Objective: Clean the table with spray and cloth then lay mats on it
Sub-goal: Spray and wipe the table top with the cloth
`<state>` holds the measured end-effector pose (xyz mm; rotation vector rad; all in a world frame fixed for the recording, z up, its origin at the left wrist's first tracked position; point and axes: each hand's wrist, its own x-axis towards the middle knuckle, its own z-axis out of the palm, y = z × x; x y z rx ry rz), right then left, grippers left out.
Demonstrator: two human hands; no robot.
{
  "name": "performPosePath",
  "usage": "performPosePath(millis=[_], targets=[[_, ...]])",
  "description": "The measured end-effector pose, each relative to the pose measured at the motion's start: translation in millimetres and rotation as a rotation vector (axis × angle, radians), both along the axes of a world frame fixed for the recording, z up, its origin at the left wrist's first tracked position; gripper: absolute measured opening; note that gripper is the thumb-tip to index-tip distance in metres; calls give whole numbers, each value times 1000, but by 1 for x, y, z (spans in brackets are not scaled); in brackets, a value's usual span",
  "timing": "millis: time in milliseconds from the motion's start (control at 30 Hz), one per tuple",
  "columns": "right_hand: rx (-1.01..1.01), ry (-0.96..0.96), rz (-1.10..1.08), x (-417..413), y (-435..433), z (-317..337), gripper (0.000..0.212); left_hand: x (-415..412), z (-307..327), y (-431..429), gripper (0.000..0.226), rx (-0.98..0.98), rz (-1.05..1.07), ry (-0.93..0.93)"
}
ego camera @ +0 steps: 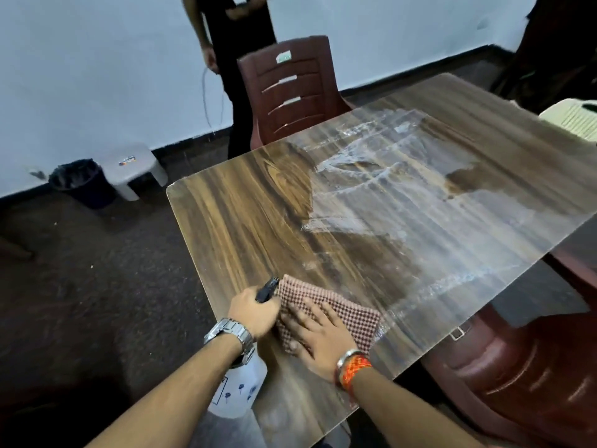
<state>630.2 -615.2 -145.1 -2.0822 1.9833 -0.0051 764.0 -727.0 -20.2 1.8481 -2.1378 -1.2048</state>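
A wooden desk (pixel 245 215), its far half streaked with wet spray. At the near edge the left hand (pixel 255 310) grips a spray bottle (pixel 237 392). Just beside it the right hand (pixel 318 331) lies flat, fingers straight, pressing a checkered cloth (pixel 352 315) onto the desk. Wiping well likely means long, overlapping strokes, carrying the cloth out to the streaked far side.

You stood in a dining or common room: a wood-grain bench (pixel 245 221) with maroon plastic chairs (pixel 290 92), a grey stool (pixel 132 166) and lined bin (pixel 80 182) by a white wall (pixel 97 76).
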Motion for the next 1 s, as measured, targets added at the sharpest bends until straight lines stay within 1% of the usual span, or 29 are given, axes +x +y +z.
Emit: performPosePath(millis=[33, 67, 100, 200, 233, 267, 333, 433, 533, 600, 700, 767, 900, 1000], targets=[[-20, 14, 8, -13, 6, -3, 55, 2, 1, 3, 25, 2, 3, 7], [-40, 21, -51, -27, 12, -3, 56, 6, 4, 7, 24, -3, 8, 14], [-39, 21, -163, -41, 18, -3, 57, 11, 6, 10, 22, -9, 9, 18], [29, 12, -641, -57, 41, 1, 65, 31, 9, 21, 24, 8, 14, 39], [53, 4, -731, -52, 44, 2, 67, 36, 9, 25, 26, 15, 18, 42], [78, -6, -765, -40, 46, 5, 68, 42, 11, 30, 28, 17, 27, 47], [76, -32, -717, -1, 50, 7, 64, 52, 14, 44, 27, 24, 48, 62], [33, -48, -475, 70, 62, 6, 59, 63, 15, 59, 23, 39, 56, 69], [89, -42, -222, 120, 78, 9, 55, 68, 13, 68, 26, 51, 37, 60], [82, -16, -145, 122, 83, 7, 53, 71, 12, 75, 27, 57, 28, 55], [144, 31, -71, 93, 88, 5, 55, 73, 11, 85, 25, 59, 30, 45], [141, 24, -118, 64, 91, 4, 56, 75, 13, 93, 24, 58, 41, 54], [78, 25, -386, -8, 99, 1, 57, 75, 12, 102, 22, 28, 93, 45], [90, 3, -570, -31, 99, 2, 60, 66, 10, 107, 21, 27, 140, 43]])
